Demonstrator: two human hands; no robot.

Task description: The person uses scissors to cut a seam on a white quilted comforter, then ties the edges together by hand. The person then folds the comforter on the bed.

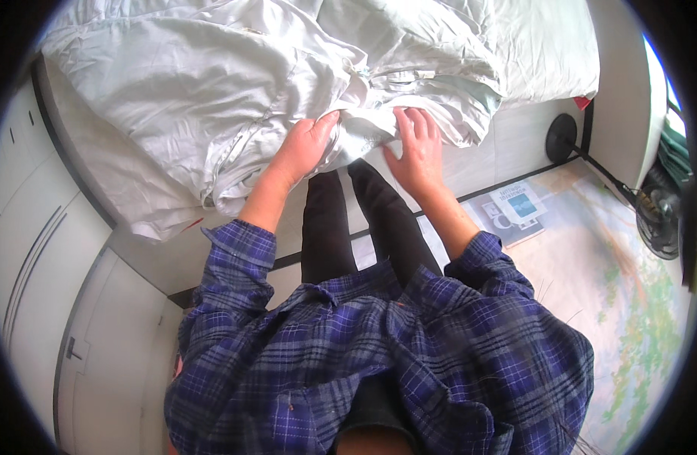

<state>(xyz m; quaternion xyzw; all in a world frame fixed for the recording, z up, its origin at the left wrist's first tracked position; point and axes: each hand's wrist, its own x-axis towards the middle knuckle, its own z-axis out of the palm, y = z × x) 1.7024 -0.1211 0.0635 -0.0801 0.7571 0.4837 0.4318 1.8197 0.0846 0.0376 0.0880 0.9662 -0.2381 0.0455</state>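
A large white duvet cover (235, 83) lies rumpled across the bed, its near edge bunched up in front of me. My left hand (304, 148) is closed on that edge, thumb on top and the other fingers hidden beneath the cloth. To its right, my right hand (420, 148) grips the same edge, its fingers lying over the fabric and the thumb below. Between the hands, a strip of the cloth is raised and folded over. Whether anything is inside the cover cannot be seen.
A standing fan (658, 216) with a round black base (561, 138) is at the right. A booklet or box (515, 206) lies on the patterned floor mat (591, 280). White cabinets (30, 220) and a door (109, 356) are at the left.
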